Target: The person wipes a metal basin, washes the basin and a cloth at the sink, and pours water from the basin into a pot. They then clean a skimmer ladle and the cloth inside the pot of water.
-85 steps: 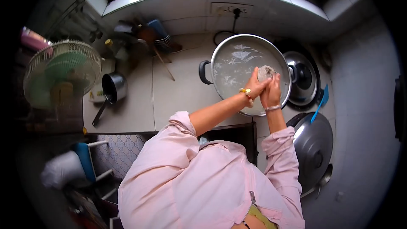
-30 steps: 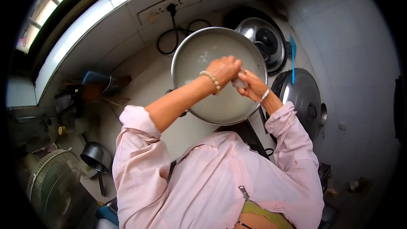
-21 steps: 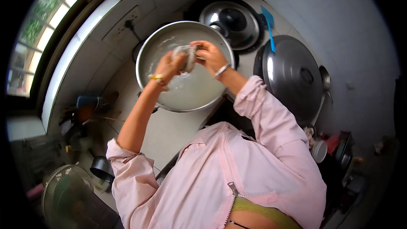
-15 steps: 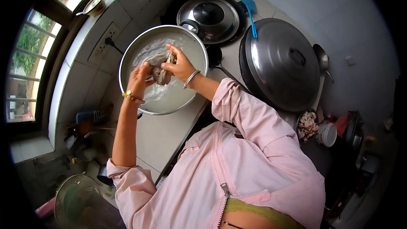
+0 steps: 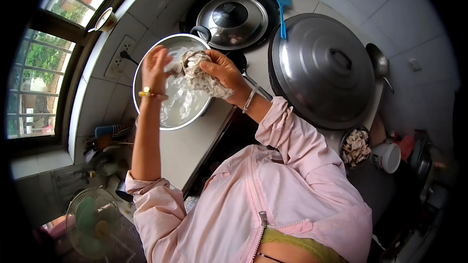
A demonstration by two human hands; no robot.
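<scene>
My right hand (image 5: 225, 73) is closed around a wet, crumpled greyish cloth (image 5: 199, 74), whose loose edge hangs below the fingers. The cloth is over the right side of a wide metal basin (image 5: 136, 92) with rippling, cloudy water (image 5: 183, 102) in it. My left hand (image 5: 155, 70) hovers above the basin's left side, its fingers apart and slightly blurred. Between this hand and the cloth there is a gap, with a splash of water in it.
Behind the basin sits a lidded pan (image 5: 253, 24). A large domed lid (image 5: 317, 78) covers a wok on the right, with a blue spatula (image 5: 281, 7) by its edge. A ladle (image 5: 377, 61), a bowl of pale pieces (image 5: 355, 147) and a white tub (image 5: 387, 157) stand beyond.
My hands have come apart. The right hand has carried the cloth to the right, towards the basin's rim, while the left hand has let go and opened.
</scene>
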